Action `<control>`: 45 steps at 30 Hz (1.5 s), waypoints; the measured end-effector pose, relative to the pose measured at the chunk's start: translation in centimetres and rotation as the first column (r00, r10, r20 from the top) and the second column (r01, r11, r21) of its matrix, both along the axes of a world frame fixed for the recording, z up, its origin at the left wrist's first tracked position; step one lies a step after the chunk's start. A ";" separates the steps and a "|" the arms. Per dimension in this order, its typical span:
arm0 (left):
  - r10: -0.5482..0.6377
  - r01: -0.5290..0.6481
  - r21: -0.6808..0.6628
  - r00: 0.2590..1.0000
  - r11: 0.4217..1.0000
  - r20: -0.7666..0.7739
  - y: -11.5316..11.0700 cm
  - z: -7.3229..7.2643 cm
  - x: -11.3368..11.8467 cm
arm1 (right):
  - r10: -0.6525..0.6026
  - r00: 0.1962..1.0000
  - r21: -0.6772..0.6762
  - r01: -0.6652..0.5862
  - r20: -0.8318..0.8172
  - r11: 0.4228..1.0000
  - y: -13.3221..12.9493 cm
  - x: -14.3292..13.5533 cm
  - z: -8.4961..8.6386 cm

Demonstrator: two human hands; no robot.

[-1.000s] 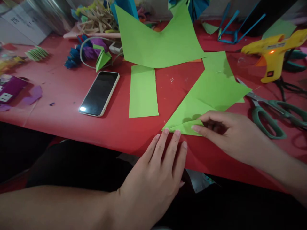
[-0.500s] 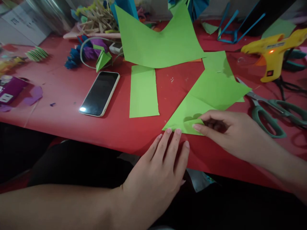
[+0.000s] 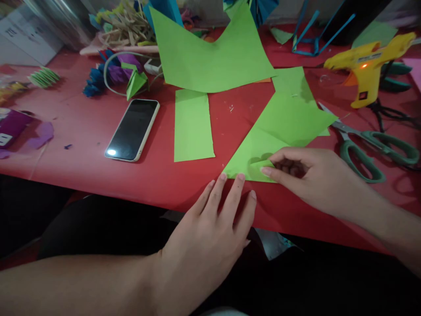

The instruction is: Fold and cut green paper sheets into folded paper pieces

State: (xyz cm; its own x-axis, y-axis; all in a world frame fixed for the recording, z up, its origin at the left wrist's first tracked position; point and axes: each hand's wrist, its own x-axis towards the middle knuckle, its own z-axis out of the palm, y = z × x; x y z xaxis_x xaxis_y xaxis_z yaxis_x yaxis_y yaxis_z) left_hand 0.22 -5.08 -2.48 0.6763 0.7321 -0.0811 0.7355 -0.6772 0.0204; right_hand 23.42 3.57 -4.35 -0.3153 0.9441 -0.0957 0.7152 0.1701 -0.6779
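Spacing between the two middle fingertips of the left hand [image 3: 210, 237] has widened since the earlier frame. That hand lies with fingers apart, these two tips at the near edge of the pointed green paper sheet [image 3: 251, 147]. Thumb and index finger of the right hand [image 3: 317, 180] are clamped on a small turned-up flap of it. Sheet located near the front edge of the red table [image 3: 141, 186], between the smartphone [image 3: 133, 129] and the green-handled scissors [image 3: 371, 138].
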 end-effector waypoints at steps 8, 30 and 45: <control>-0.027 0.027 0.027 1.000 0.999 0.000 0.6 0.0 -0.2 | -0.035 0.999 -0.010 0.035 -0.029 0.999 0.1 0.3 -0.7; -0.148 0.149 -0.031 0.988 0.988 0.050 2.1 -0.2 -0.2 | 0.206 0.835 0.421 -0.451 0.510 0.787 -3.8 -2.0 0.6; -0.063 0.063 0.005 0.996 0.998 0.056 1.9 -0.4 -0.6 | 0.154 0.785 0.380 -0.449 0.600 0.809 -8.2 -0.5 0.4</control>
State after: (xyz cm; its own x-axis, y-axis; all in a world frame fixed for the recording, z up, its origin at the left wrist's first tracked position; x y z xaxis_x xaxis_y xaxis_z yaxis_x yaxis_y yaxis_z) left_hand -0.38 -3.19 -2.89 0.7245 0.6882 -0.0395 0.6892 -0.7223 0.0576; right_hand 22.88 -4.65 -3.91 -0.6308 0.7692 0.1021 0.7742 0.6327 0.0168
